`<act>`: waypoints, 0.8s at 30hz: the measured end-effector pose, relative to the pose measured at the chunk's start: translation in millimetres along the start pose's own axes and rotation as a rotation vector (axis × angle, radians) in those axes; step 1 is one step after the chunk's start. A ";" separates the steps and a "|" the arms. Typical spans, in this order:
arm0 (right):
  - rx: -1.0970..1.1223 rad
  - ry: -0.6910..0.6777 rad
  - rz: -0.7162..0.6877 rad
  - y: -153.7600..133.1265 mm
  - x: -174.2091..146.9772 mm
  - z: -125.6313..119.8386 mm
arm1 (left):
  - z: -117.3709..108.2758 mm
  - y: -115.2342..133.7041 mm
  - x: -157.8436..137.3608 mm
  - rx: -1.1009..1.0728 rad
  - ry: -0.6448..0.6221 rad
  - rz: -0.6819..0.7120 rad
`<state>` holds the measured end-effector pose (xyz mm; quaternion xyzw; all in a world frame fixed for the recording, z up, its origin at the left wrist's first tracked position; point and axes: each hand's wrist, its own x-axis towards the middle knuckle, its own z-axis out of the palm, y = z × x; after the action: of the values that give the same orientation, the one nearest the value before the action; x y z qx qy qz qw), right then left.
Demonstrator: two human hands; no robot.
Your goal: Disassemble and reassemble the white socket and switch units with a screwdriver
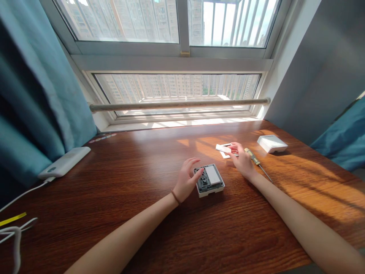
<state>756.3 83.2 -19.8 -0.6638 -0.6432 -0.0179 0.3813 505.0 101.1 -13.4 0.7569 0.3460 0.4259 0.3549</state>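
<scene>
A square wall switch lies near the middle of the table, its grey inner works bare on the left and a white rocker plate fitted on the right. At its left side is my left hand, fingers apart, with the thumb over the grey part; whether it touches is hard to tell. Farther back on the right, my right hand pinches a loose white rocker plate. Beneath that plate a white square frame rests on the wood, partly hidden by the fingers.
A screwdriver with a yellowish handle lies beside my right wrist. Behind it stands another white switch box. To the left are a white power bank with a cable, a yellow strip and a coiled white cord.
</scene>
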 end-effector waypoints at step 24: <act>0.849 -0.290 -0.188 -80.3 -47.6 -15.8 | -25.6 35.0 7.1 -0.663 -0.384 -0.525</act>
<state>685.8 25.4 5.8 -0.3832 -0.6979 0.3057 0.5221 492.7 95.4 28.4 0.5545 0.2992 0.2615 0.7312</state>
